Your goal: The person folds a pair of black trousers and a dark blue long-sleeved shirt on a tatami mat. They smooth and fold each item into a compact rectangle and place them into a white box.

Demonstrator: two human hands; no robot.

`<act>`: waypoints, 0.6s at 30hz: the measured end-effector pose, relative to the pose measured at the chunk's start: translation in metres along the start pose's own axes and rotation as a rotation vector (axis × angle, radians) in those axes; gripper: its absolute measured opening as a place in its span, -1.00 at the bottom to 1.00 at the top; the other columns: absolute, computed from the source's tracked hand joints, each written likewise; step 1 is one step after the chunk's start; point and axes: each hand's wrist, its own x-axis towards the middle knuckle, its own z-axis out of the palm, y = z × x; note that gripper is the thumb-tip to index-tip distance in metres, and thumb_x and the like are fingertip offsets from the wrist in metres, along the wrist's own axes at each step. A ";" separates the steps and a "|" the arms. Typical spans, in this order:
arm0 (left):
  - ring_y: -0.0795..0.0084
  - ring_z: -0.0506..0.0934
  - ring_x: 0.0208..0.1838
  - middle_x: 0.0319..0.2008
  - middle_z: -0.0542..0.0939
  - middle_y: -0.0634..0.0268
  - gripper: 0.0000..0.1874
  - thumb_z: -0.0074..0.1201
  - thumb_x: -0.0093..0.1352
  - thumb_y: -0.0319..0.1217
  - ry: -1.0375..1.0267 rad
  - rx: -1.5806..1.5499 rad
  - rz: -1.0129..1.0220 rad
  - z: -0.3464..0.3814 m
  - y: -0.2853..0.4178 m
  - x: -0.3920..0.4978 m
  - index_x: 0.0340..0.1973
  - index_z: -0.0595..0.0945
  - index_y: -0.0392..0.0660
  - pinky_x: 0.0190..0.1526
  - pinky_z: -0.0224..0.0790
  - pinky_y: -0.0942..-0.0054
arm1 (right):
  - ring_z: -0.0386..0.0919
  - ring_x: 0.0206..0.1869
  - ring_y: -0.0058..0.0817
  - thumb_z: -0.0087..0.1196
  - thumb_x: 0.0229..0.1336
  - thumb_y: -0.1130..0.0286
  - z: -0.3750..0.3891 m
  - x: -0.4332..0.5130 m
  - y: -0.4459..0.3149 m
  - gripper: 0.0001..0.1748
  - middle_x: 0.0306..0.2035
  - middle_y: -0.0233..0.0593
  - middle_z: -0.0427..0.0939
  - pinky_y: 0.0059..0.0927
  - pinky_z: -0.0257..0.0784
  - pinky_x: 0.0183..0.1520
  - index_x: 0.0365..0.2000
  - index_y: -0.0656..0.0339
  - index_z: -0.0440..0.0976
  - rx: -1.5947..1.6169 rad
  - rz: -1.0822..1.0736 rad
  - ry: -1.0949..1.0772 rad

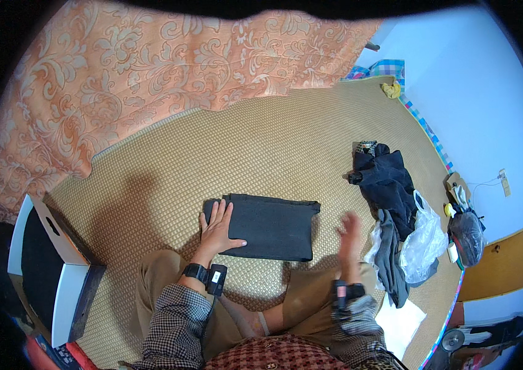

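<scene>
A dark garment folded into a flat rectangle (270, 229) lies on the woven mat (261, 152) in front of my crossed legs. My left hand (218, 227) rests flat on its left end, fingers spread and thumb pointing right. To the right of the cloth, my right hand (349, 231) is raised and blurred, touching nothing that shows; its fingers look apart. Beyond that hand lies a heap of crumpled dark clothes (384, 180), with a grey garment (391, 259) and a clear plastic bag (425, 240) beside it.
An open box with dark contents (41, 263) stands at the left. A patterned orange curtain (150, 69) hangs along the far side. A white sheet (400, 321) lies at the lower right. Near the wall are a bagged dark item (466, 238) and a yellow cloth (391, 90).
</scene>
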 end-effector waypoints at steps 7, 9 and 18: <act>0.13 -0.29 0.63 0.58 -0.15 0.08 0.34 0.51 -0.05 0.11 0.035 -0.026 0.030 -0.003 0.001 -0.001 0.52 0.03 0.08 0.48 -0.65 -0.22 | -0.22 0.58 -0.12 -0.24 0.45 -0.02 0.149 -0.067 0.046 -0.36 0.53 -0.21 -0.04 0.33 -0.32 0.48 0.42 -0.03 0.13 -1.372 -0.437 -0.815; 0.13 -0.29 0.63 0.58 -0.16 0.08 0.34 0.51 -0.05 0.10 0.021 -0.037 0.020 -0.003 0.002 -0.001 0.52 0.03 0.08 0.49 -0.66 -0.21 | -0.23 0.58 -0.18 -0.20 0.40 -0.12 0.140 -0.059 0.048 -0.27 0.54 -0.22 -0.07 0.35 -0.34 0.48 0.45 -0.07 0.05 -1.489 -0.510 -0.751; 0.19 -0.34 0.63 0.59 -0.18 0.15 0.25 0.47 0.04 0.07 0.010 -0.076 0.018 -0.005 0.004 -0.003 0.52 0.04 0.09 0.49 -0.70 -0.20 | -0.16 0.56 -0.06 -0.16 0.41 -0.03 0.070 -0.007 0.064 -0.24 0.54 -0.14 -0.11 0.27 -0.15 0.47 0.45 0.10 -0.02 -1.362 -0.229 -0.440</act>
